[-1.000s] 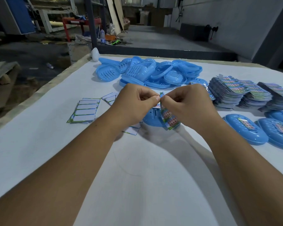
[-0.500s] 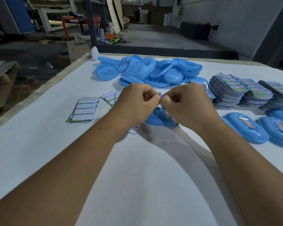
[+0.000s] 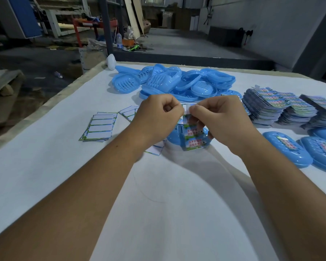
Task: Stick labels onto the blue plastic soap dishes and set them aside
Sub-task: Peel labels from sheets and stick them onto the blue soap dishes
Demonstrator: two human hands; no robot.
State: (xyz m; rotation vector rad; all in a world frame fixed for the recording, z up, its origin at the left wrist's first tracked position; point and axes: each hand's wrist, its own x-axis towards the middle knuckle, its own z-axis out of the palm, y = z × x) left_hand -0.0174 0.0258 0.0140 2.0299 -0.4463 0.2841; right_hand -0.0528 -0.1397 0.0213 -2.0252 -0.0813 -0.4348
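A: What are the fingers (image 3: 179,110) doing?

B: Both sets are curled tight. The left hand (image 3: 156,117) and the right hand (image 3: 220,119) pinch the top edge of a shiny, colourful paper label sheet (image 3: 193,132). I think they are peeling a sticker off its white backing.

A: Where is the dish it goes on?

B: A blue oval plastic soap dish (image 3: 172,135) sits on the white counter (image 3: 158,204), right under the hands. The sheet hangs down in front of it.

A: What else is around?

B: On the right, two blue dishes with labels already on them (image 3: 288,149) lie set aside. Behind them are stacks of colourful label sheets (image 3: 267,106). At the back is a heap of plain blue soap dishes (image 3: 169,81). On the left lies a little pile of white backing papers with green edges (image 3: 99,127).

A: What could go wrong?

B: The sticker might tear if the fingers pull too fast. It could also fold and stick to itself, because it is thin and floppy. And it may land crooked on the dish if one hand lets go early.
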